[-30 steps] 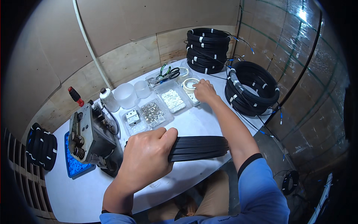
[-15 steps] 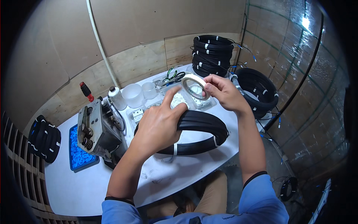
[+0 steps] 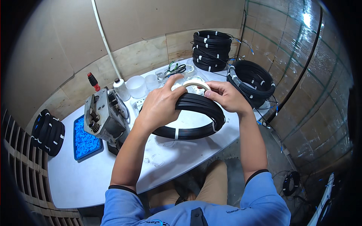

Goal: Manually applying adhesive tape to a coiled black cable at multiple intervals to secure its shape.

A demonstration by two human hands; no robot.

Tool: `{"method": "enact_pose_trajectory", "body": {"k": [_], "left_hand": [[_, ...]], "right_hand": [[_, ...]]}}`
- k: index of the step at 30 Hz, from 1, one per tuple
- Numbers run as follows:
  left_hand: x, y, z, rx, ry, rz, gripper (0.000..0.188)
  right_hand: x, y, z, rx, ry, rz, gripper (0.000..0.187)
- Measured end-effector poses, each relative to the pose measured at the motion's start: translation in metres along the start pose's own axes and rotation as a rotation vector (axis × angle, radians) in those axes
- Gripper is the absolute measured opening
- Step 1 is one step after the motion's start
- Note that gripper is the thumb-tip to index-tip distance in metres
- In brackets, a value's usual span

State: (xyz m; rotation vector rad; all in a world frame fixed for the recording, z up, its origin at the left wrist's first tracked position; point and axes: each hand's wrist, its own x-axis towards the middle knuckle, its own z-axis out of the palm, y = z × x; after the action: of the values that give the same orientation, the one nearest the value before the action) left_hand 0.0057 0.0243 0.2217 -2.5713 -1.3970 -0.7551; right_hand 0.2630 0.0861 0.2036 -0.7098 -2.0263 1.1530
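Note:
My left hand grips the far left side of a coil of black cable, index finger raised. The coil is tilted up above the table, and a white tape band wraps its near side. My right hand pinches a narrow roll of white tape between thumb and fingers, just beyond the coil's far rim. Part of the roll is hidden behind the coil. Whether a tape end touches the cable I cannot tell.
A metal bench machine stands left, beside a tray of blue pieces. Behind are a white bottle, a frosted cup and green-handled cutters. Stacked black coils and another coil group stand at the right.
The tape roll in my right hand has moved down and nearer, against the coil's far side. My left hand has lifted and shifted the coil slightly. The whole view has also shifted a little.

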Motion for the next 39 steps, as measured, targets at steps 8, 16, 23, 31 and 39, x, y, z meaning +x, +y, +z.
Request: {"method": "enact_pose_trajectory", "body": {"k": [8,16,23,31,39], "left_hand": [[-0.007,0.015,0.001,-0.029,0.009,0.061,0.051],[-0.012,-0.003,0.002,-0.040,0.091,0.058,0.051],[-0.015,0.005,0.004,-0.025,0.114,0.060,0.048],[-0.013,-0.009,0.002,-0.094,0.143,0.030,0.045],[-0.013,-0.008,0.009,-0.044,0.092,0.065,0.048]], "right_hand": [[0.013,-0.031,0.019,-0.184,-0.050,-0.095,0.031],[-0.001,-0.023,0.018,-0.121,0.086,-0.081,0.034],[0.007,-0.026,0.030,-0.271,0.105,-0.181,0.032],[0.002,-0.006,0.022,-0.036,0.096,-0.046,0.028],[0.002,-0.007,0.017,0.030,-0.021,-0.072,0.033]]}}
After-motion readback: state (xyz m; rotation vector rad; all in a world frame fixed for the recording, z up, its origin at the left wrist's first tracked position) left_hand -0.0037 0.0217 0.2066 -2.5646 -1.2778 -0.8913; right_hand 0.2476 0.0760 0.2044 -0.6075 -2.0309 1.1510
